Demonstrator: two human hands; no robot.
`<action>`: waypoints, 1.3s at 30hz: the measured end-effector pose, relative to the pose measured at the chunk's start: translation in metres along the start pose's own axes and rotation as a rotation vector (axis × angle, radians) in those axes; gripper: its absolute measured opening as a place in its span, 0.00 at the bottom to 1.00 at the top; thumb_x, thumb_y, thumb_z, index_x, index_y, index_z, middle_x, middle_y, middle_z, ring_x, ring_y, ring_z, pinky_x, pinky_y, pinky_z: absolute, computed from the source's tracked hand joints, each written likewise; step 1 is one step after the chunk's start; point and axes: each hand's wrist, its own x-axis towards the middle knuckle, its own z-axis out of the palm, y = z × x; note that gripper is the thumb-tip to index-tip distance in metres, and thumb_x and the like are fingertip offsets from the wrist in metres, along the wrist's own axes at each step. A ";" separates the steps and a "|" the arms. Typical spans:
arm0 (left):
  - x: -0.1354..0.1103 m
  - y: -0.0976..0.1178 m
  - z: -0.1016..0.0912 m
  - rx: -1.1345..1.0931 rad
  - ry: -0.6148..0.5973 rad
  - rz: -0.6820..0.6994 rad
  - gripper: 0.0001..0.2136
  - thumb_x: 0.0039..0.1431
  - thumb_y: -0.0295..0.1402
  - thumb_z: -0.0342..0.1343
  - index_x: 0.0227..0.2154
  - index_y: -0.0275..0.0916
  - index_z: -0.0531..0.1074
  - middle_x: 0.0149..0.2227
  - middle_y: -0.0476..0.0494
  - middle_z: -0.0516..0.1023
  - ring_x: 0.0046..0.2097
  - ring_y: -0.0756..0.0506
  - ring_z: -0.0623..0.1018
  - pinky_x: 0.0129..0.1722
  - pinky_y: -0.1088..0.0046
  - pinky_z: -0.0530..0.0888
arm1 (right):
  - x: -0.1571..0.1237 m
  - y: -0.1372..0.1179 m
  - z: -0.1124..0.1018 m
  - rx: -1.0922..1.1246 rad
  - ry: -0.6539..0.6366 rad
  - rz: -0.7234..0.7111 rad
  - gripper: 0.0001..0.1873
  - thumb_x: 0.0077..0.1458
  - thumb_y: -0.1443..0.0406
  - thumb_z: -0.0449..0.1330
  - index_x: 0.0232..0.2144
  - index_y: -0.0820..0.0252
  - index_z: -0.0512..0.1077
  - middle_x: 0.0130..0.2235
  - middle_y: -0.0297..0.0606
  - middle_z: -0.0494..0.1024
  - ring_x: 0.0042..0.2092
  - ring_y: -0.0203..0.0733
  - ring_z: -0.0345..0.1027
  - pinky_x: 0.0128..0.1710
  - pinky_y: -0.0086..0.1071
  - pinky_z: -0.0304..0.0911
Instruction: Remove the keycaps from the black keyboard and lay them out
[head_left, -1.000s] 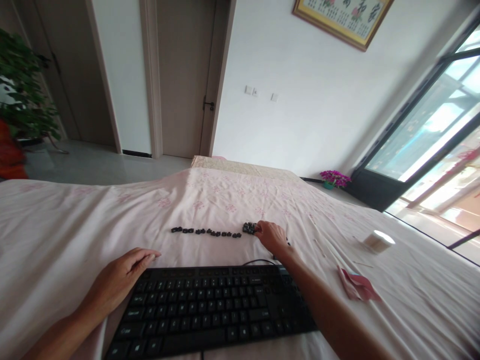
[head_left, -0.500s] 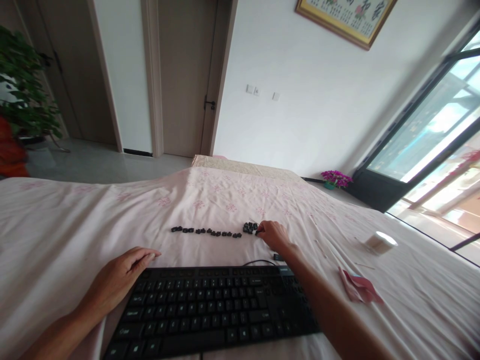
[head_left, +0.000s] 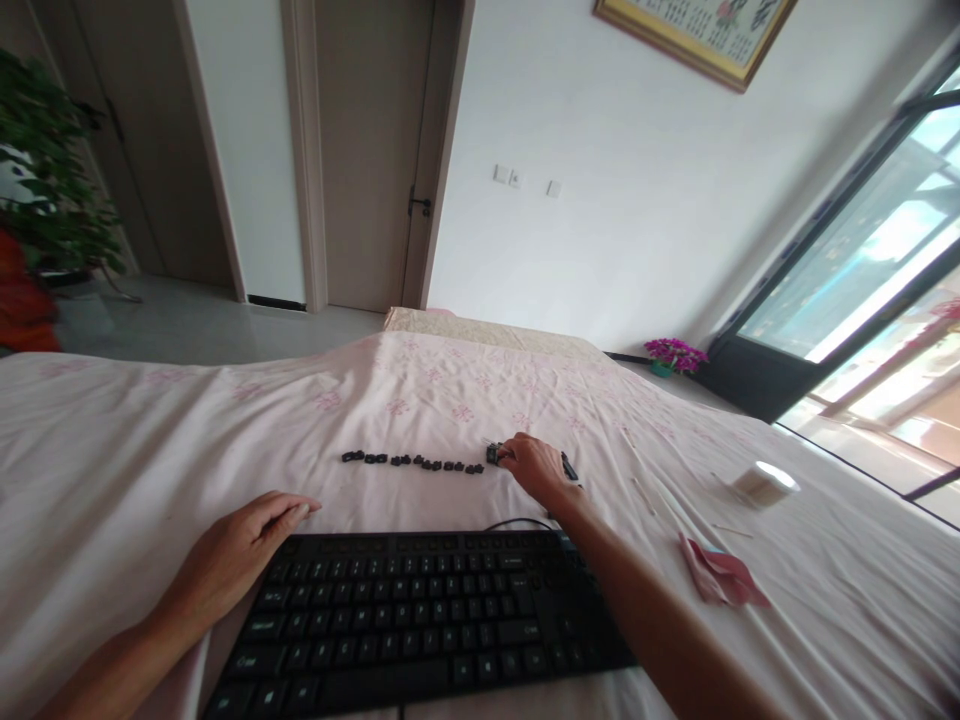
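Note:
A black keyboard point(head_left: 397, 610) lies in front of me on the pink bed sheet, with most of its keys in place. My left hand point(head_left: 259, 535) rests by its upper left corner, thumb and fingers together and nothing seen in them. Beyond the keyboard, my right hand point(head_left: 529, 465) pinches at a small cluster of black keycaps point(head_left: 492, 453); the fingers partly hide the cluster. A row of loose black keycaps point(head_left: 431, 464) stretches to the left of it. Just right of my right hand lies a longer black piece point(head_left: 570, 466).
On the right stand a white round container point(head_left: 765, 484) and a crumpled pink cloth point(head_left: 724, 573). Thin cotton swabs point(head_left: 643, 495) lie scattered nearby. A black cable point(head_left: 519, 523) curves behind the keyboard. The sheet point(head_left: 150, 450) is wrinkled.
My right hand has shifted slightly left, over the keycap cluster, covering more of it. The longer black piece now shows beside it. My left hand has stayed in place.

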 end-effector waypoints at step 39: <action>-0.001 0.006 -0.003 -0.008 -0.001 0.007 0.20 0.61 0.49 0.44 0.39 0.47 0.77 0.46 0.49 0.79 0.48 0.43 0.77 0.49 0.73 0.72 | 0.006 -0.007 -0.006 0.008 -0.057 -0.093 0.08 0.55 0.63 0.60 0.38 0.50 0.77 0.42 0.33 0.79 0.45 0.43 0.71 0.36 0.29 0.55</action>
